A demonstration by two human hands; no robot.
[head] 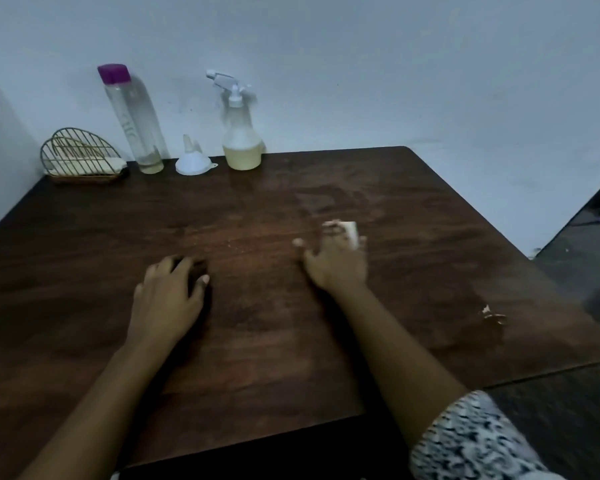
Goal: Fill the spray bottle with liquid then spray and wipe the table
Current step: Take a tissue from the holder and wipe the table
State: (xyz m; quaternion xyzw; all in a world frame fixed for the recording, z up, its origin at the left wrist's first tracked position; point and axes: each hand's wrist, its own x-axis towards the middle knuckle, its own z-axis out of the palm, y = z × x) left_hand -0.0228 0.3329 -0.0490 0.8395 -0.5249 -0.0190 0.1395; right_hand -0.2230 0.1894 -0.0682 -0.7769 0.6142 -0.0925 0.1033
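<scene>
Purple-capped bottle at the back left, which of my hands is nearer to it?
Left. The left hand rests on the table almost straight in front of the purple-capped bottle; the right hand is well off to its right.

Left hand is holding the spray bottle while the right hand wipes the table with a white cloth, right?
No: the head view shows the left hand resting on the table, the spray bottle standing by the wall. The right hand does press the white cloth.
</scene>
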